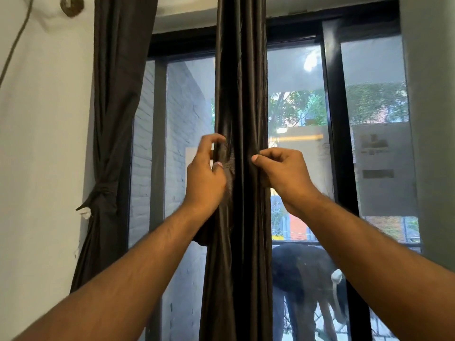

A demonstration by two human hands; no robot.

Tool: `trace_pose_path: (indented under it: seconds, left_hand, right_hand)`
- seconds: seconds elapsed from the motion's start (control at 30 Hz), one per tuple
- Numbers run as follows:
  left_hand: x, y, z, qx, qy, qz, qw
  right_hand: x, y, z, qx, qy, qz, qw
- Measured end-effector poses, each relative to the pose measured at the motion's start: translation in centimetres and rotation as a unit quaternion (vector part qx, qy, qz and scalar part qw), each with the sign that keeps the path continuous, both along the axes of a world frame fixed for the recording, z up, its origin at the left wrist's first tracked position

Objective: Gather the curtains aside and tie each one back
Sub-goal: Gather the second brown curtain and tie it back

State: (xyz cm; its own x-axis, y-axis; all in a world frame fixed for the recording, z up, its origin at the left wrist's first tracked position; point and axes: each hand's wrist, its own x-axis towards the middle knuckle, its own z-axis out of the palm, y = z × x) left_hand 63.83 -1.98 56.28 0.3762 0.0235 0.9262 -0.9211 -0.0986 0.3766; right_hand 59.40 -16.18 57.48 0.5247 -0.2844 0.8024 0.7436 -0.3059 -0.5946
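Head camera looks up at a tall window (300,99) with a dark frame, and I have both bare arms raised in front of it. The middle curtain (240,70), dark and shiny, hangs straight down the centre of the glass, already bunched into a narrow column of folds. My left hand (205,175) is on its left edge: the fingers curl round the outer fold from behind and the thumb presses on the front, so the cloth is pinched between them. My right hand (283,168) is on the right edge at about the same height, fingers bent into a near fist with the thumb tip against the fabric; it grips the outer fold, though I cannot tell how much cloth is inside the fist. The two hands are close together, with only the gathered column between them. To the left, against the white wall (41,143), a second curtain (118,94) of the same dark cloth is already drawn aside and cinched with a knotted tie (102,191) partway down, flaring out again below the knot. A thin cord (17,43) runs down the wall near a round fitting (72,5) at the top left. Through the glass I see a pale brick wall (183,119), trees, and a person bending over outside at the lower right (305,271).
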Motion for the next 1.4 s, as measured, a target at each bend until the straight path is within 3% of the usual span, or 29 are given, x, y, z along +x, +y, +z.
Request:
trace_pose_path:
  seconds: [0.07,0.13,0.23,0.33,0.43,0.53,0.57,0.63,0.73,0.87,0.97,1.23,1.3,1.4]
  left_hand:
    - [0.1,-0.3,0.1,0.044,-0.025,0.061,0.997]
    - [0.1,-1.0,0.0,0.069,0.012,0.069,0.995]
    - [0.5,-1.7,-0.2,0.065,0.027,0.083,0.994]
    - [1.1,-1.8,-0.3,0.057,0.036,0.079,0.995]
    - [1.8,-0.8,-0.3,0.047,0.048,0.104,0.992]
    - [2.2,1.1,-0.2,0.008,0.051,0.126,0.991]
    - [2.3,1.5,-0.3,0.003,0.05,0.124,0.991]
    - [2.2,1.4,-0.7,0.003,0.037,0.114,0.993]
    - [1.4,-0.4,-1.2,0.016,-0.017,0.098,0.995]
    - [0.5,-1.5,-1.3,0.027,-0.043,0.079,0.996]
    - [0.6,-1.0,-1.5,0.035,-0.036,0.075,0.996]
    - [1.0,-0.1,-3.0,0.074,-0.033,0.001,0.997]
    - [1.9,0.8,-3.8,0.097,-0.042,0.047,0.993]
    - [4.7,4.7,-3.9,0.091,-0.042,0.198,0.975]
  right_hand:
    - [0.0,-0.2,0.0,0.0,0.011,0.001,1.0]
    - [0.0,-0.4,0.1,-0.01,0.019,0.009,1.0]
    - [0.0,-0.6,0.2,-0.029,0.017,0.016,0.999]
    - [0.4,-1.9,0.3,-0.068,0.027,-0.039,0.997]
    - [0.8,-4.5,0.4,-0.11,0.031,-0.152,0.982]
    - [0.3,-8.2,0.5,-0.176,0.011,-0.378,0.909]
    - [0.1,-8.7,0.3,-0.186,0.009,-0.412,0.892]
    - [0.0,-7.7,0.0,-0.207,-0.011,-0.392,0.896]
    - [0.3,-2.8,-0.3,-0.252,-0.033,-0.281,0.926]
    - [0.9,0.2,0.4,-0.113,-0.021,-0.111,0.987]
    - [0.8,0.6,-0.3,-0.084,-0.008,-0.043,0.995]
    - [1.8,0.8,-0.9,-0.087,-0.011,-0.103,0.991]
    - [1.8,0.1,-0.9,-0.098,-0.013,-0.161,0.982]
    - [1.3,-2.2,-1.0,-0.121,-0.012,-0.258,0.959]
